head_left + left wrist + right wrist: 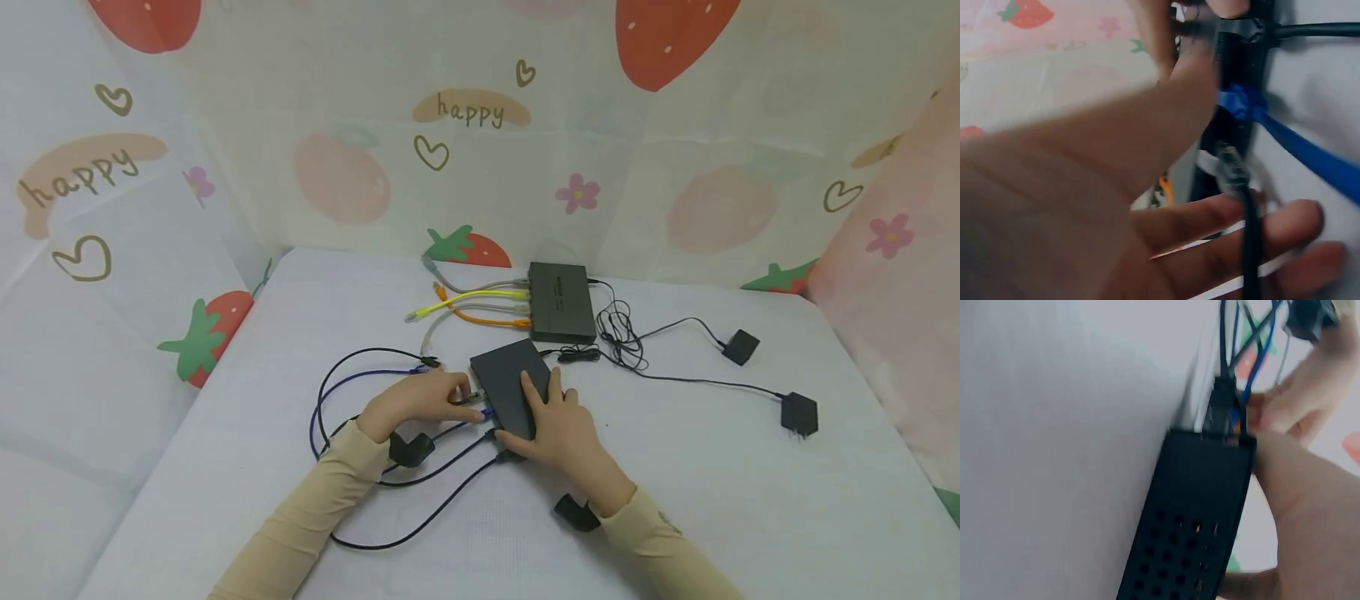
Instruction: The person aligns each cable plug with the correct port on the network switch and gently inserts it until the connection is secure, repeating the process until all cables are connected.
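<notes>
A dark network switch [510, 383] lies on the white table, with cable plugs along its left edge. My right hand [558, 425] grips it, fingers spread over the top and thumb at the port edge. At that port side is my left hand [423, 400], thumb and fingers apart around a clear-ended network plug [1232, 172] on a black cable. Its thumb reaches toward a blue plug [1241, 103] seated in the switch; its fingers extend beside the black cable. In the right wrist view the vented side [1175, 550] of the switch shows.
Behind stands a second switch [562, 302] with grey, yellow and orange cables. Two black power adapters [741, 347] lie at the right, their cords tangled near the second switch. Black and blue cables [318, 400] loop across the left side, partly under my left arm.
</notes>
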`<action>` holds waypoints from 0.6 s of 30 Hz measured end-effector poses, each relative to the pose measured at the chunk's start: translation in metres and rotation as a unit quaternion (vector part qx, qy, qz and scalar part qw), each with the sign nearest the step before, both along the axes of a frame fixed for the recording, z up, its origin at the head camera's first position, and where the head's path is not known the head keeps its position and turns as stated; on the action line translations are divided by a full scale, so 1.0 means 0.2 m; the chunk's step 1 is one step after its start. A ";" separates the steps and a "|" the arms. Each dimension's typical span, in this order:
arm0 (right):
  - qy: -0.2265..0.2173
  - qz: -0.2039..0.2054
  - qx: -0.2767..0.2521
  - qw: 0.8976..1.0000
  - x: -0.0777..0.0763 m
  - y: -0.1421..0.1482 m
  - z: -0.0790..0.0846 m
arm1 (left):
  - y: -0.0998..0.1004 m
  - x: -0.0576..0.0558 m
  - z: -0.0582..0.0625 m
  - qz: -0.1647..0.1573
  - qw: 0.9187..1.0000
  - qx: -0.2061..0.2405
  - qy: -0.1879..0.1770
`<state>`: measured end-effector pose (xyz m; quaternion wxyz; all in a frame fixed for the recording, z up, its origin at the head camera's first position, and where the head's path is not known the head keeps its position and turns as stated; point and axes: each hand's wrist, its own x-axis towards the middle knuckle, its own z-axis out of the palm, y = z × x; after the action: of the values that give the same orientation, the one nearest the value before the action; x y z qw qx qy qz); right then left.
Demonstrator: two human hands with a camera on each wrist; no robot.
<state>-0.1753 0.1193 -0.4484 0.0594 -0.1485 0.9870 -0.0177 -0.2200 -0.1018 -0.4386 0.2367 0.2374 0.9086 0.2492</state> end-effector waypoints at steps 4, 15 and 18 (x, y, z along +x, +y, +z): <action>0.028 -0.020 0.019 0.999 0.04 -0.04 -0.01 | 0.00 0.02 0.02 -0.025 0.999 -0.041 -0.005; 0.052 -0.066 0.073 0.994 0.08 -0.09 -0.02 | -0.09 -0.02 0.04 -0.022 0.998 -0.024 0.054; 0.061 -0.069 0.088 0.992 0.08 -0.10 -0.01 | -0.12 -0.04 0.03 -0.014 0.998 -0.025 0.052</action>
<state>-0.1586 0.0998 -0.4502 0.0103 -0.0746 0.9944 0.0742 -0.2272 -0.1263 -0.4318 0.1984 0.2572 0.9221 0.2102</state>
